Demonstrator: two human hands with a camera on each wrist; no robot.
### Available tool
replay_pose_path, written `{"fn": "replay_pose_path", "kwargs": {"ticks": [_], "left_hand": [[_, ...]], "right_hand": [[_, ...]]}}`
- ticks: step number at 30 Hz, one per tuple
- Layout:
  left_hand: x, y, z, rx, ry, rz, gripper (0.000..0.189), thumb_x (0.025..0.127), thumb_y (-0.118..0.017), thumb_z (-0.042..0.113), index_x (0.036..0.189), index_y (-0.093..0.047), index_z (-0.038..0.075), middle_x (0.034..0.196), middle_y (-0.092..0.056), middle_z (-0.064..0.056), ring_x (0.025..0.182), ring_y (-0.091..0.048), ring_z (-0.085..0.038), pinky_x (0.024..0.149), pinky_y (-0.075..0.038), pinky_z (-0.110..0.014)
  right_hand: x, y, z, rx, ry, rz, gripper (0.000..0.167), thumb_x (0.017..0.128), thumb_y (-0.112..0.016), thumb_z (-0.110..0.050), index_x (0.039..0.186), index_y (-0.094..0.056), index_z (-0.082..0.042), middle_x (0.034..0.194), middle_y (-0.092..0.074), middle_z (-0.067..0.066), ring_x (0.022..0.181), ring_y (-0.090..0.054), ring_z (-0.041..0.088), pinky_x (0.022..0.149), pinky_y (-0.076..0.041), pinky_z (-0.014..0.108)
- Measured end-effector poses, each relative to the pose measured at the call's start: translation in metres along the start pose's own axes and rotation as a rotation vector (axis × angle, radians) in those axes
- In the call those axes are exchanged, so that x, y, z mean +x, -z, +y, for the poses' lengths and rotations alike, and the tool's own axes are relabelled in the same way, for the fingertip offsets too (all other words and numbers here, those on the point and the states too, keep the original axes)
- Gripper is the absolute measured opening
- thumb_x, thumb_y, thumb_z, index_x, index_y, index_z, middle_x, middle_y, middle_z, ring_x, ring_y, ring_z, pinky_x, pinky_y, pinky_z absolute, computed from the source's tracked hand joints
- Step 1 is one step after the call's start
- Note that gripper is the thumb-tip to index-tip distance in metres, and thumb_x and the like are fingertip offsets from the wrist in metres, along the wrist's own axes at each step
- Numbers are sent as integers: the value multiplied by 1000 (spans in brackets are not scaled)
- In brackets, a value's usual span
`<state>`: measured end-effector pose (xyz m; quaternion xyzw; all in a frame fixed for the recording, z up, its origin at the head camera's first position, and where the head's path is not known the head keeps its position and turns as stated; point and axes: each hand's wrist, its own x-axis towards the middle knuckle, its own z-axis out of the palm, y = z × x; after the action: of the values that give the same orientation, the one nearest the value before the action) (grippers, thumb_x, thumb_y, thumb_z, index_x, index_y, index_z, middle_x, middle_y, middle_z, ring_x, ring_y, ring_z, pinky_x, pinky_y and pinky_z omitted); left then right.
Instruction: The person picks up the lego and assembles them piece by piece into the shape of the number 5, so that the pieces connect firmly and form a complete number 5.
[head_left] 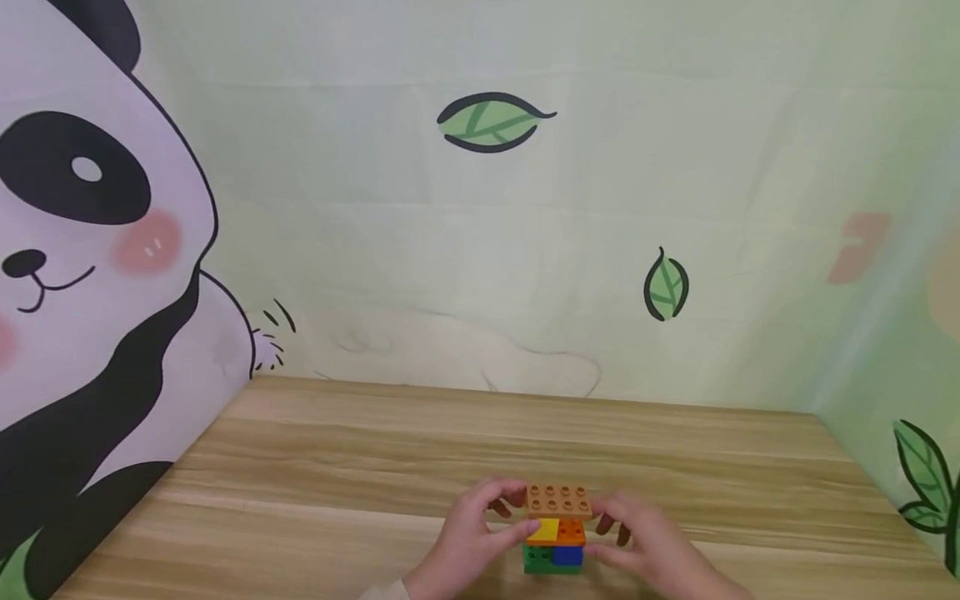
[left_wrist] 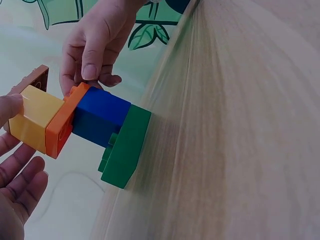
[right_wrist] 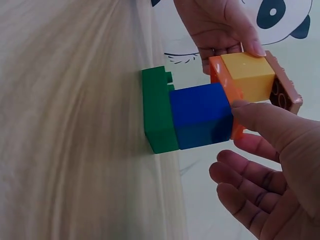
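Note:
A small tower of toy building bricks stands upright on the table between my hands. At its base lies a green brick (head_left: 551,570), with a blue brick (right_wrist: 200,112) on one end of it. Across the blue one sits an orange plate (left_wrist: 62,127), carrying a yellow brick (left_wrist: 35,112), and a brown studded plate (head_left: 558,498) tops the tower. My left hand (head_left: 476,533) holds the yellow brick, thumb on its near face and fingers behind. From the other side, my right hand (head_left: 652,537) pinches the tower at the orange plate, its lower fingers loosely bent.
The wood-grain table (head_left: 337,467) extends to both sides and behind the tower. A pale green printed backdrop (head_left: 337,167) with a panda and leaves rises along the back and sides.

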<state>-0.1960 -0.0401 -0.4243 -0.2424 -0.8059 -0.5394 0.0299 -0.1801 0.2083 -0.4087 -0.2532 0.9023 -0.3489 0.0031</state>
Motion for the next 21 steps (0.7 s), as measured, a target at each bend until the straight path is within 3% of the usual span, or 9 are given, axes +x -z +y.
{"fn": "replay_pose_path", "kwargs": {"ticks": [10,21], "left_hand": [[-1,-1,-2,-9,42,-4,43,84,-73,32,119,-62,11,107,-65,-1,93,-56,-10,78,-48,-21],[0,-1,-1,7,23,27,40,84,-73,32,117,-63,12,105,-66,1,92,-57,-7,82,-50,-24]], "right_hand": [[2,-8,2,85,-32,-8,36,88,-69,-34,115,-64,-11,98,-67,-2,81,-56,-3,65,-49,18],[2,-10,2,105,-38,-13,27,89,-67,-34,103,-64,-11,96,-67,1,78,-56,-4,64,-49,19]]}}
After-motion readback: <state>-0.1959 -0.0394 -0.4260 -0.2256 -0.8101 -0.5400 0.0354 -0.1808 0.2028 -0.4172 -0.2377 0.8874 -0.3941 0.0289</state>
